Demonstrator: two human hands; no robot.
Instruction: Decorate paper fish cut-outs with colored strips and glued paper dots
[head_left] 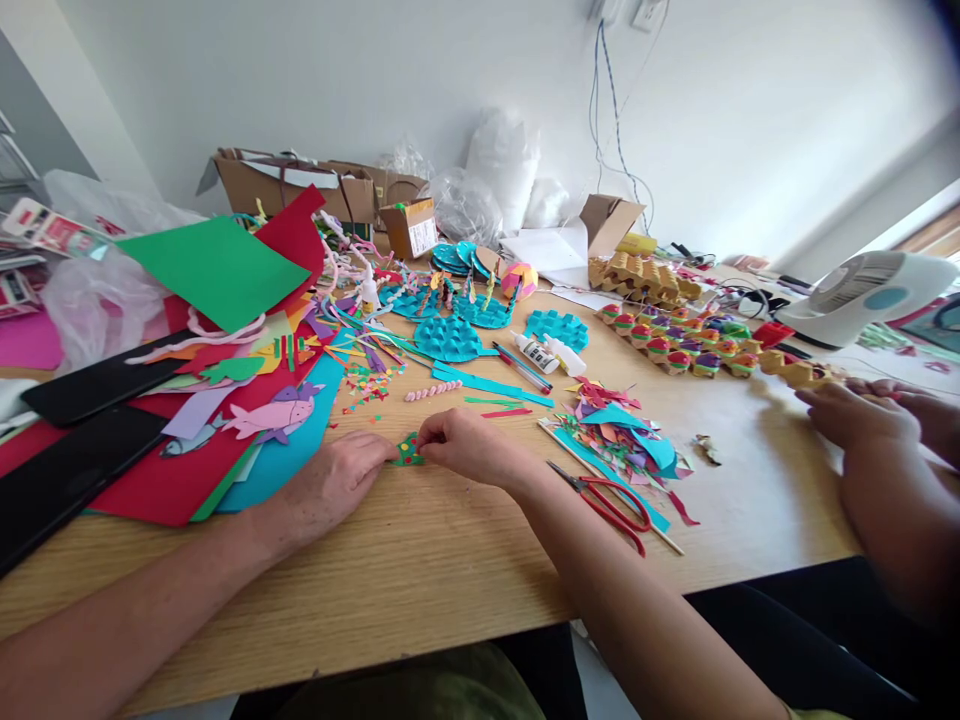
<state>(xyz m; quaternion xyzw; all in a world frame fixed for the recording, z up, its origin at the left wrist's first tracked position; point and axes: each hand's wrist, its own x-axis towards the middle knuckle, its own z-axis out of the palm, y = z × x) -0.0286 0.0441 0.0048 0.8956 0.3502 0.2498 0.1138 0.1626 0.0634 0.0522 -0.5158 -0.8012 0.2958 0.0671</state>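
My left hand [334,480] and my right hand [465,445] rest on the wooden table [450,560], fingers pinched from both sides on a small green paper shape with coloured dots [407,452]. The shape lies flat on the table between my fingertips. Red-handled scissors [611,505] lie just right of my right forearm. A heap of coloured paper scraps [619,430] sits beyond the scissors.
Sheets of red, green and blue paper with paper fish [225,400] cover the left side. Teal egg-carton pieces [450,335], glue bottles [551,352] and painted carton cups [675,340] lie farther back. Another person's hands [870,410] work at the right. A white fan [862,295] stands behind them.
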